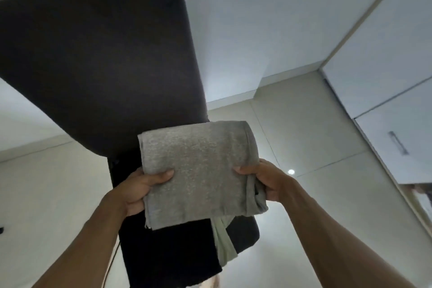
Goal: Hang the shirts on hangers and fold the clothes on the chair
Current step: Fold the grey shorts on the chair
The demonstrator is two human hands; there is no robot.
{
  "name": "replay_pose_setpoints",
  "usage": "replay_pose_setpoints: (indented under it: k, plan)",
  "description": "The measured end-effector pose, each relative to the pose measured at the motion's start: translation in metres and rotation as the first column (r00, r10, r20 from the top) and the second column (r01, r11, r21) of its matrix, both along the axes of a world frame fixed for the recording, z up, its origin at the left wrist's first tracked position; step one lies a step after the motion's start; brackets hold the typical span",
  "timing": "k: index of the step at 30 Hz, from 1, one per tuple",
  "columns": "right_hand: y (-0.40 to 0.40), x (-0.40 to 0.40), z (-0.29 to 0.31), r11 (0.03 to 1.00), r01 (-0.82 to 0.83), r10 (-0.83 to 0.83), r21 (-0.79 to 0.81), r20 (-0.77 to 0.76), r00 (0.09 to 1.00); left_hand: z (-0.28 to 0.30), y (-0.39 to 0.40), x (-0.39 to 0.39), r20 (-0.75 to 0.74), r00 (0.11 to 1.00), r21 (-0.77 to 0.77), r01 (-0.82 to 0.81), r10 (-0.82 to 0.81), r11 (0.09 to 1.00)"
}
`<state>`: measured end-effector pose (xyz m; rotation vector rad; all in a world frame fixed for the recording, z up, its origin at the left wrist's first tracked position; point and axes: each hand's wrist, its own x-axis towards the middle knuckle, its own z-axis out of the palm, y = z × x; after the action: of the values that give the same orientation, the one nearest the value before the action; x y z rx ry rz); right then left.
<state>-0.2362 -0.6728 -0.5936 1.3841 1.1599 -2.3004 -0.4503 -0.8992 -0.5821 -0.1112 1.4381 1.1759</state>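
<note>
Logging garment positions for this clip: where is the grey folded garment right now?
In the head view, the grey folded garment sits centre frame, held between left hand and right hand, above the dark chair seat.

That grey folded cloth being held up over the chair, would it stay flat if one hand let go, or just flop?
The grey folded garment would probably flop: its lower edge already droops below the left hand and a loose bunch hangs by the right hand. It looks light, since thumbs and fingers alone carry it. The knit surface seems unlikely to slip.
</note>
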Motion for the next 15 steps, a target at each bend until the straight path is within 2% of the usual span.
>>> replay_pose_setpoints:
  k: [4, 8, 11, 15]
  plan:
    - [0.033, 0.094, 0.044, 0.981, 0.192, -0.188, 0.041, -0.077, 0.979, 0.045, 0.064, 0.069, -0.102, 0.978, 0.067, 0.187, -0.18, 0.98]
    - [0.059, 0.206, 0.081, 0.921, 0.359, -0.353, 0.15, -0.065, 0.933, 0.079, 0.129, 0.162, -0.168, 0.938, 0.098, 0.323, -0.304, 0.941]
    - [0.066, 0.319, 0.104, 0.844, 0.476, -0.483, 0.247, -0.034, 0.875, 0.104, 0.178, 0.263, -0.171, 0.9, 0.117, 0.422, -0.401, 0.899]
    - [0.065, 0.442, 0.12, 0.733, 0.616, -0.635, 0.288, -0.036, 0.772, 0.115, 0.227, 0.374, -0.236, 0.828, 0.111, 0.542, -0.508, 0.833]
